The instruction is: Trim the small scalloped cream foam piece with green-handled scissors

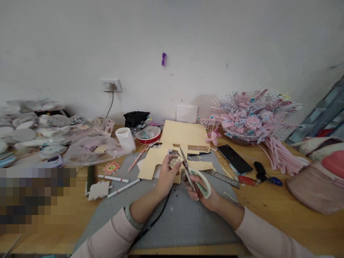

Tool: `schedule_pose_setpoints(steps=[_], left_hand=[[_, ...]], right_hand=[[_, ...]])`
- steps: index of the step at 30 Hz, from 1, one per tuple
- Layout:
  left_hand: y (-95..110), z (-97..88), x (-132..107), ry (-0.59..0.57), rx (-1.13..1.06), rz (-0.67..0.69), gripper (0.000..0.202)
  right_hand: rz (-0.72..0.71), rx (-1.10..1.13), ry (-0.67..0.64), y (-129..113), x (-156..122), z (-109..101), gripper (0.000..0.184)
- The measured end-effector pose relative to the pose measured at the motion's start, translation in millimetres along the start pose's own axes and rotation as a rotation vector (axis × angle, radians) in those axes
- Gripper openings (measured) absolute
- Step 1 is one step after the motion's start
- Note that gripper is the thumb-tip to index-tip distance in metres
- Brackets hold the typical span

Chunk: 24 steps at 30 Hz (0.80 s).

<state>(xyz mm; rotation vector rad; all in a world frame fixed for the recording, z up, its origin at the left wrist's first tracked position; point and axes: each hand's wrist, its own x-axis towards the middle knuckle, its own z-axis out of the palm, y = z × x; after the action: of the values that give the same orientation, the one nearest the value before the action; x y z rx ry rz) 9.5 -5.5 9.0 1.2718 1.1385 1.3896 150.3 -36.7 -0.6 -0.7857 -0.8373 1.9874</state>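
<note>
We cut a small patterned paper piece with scissors above a grey cutting mat.

Our left hand (167,174) pinches the paper piece (175,162), cream with a dark scale-like pattern, over the cutting mat (172,218). Our right hand (200,191) grips the green-handled scissors (194,173), blades parted against the piece. Tan cardboard (184,138) lies at the mat's far edge, a steel ruler (224,178) on its right side.
</note>
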Motion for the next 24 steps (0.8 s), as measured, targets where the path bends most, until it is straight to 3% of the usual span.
schedule_pose_setpoints(steps=[24], left_hand=[[-0.8,0.6,0.0,0.033,-0.048,0.024,0.035]], right_hand=[[-0.002,-0.055,-0.007,0.5,-0.3,-1.6,0.039]])
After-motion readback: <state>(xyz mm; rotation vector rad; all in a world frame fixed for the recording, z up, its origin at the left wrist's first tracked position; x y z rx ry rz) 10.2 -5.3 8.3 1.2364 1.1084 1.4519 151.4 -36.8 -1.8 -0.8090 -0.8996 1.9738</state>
